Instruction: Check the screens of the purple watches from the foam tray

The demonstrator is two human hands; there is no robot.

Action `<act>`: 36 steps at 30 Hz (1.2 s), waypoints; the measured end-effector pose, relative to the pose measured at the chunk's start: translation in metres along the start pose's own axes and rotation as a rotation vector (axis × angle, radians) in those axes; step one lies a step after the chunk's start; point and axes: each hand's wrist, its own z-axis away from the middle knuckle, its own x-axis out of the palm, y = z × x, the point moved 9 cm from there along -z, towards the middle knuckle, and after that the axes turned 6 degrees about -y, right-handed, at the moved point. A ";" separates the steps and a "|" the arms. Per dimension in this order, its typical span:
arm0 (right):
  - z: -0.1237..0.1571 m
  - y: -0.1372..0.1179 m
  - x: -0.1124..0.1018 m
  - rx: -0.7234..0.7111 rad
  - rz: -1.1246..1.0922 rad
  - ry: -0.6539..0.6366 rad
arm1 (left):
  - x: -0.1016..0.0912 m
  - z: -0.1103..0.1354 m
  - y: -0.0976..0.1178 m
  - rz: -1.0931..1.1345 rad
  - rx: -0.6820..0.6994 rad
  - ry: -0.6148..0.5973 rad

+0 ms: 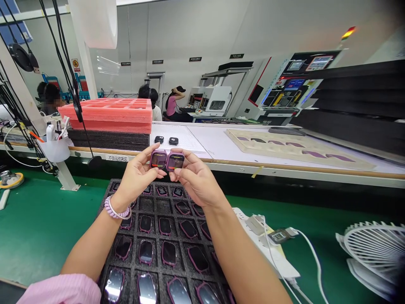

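Holding a purple-framed device (pixel 158 159) in each hand (pixel 134 178).

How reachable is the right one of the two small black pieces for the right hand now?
Probably yes: the black piece lies on the white worktop just beyond the right hand, with nothing visible in the way, though that hand's fingers hold a purple-framed device.
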 end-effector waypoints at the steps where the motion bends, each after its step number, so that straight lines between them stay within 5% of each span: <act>1: 0.000 0.000 0.000 -0.004 0.003 -0.005 | 0.000 0.000 0.000 -0.004 0.002 -0.001; 36: 0.000 -0.002 0.005 -0.029 -0.066 -0.093 | -0.001 0.000 0.007 -0.096 0.072 0.019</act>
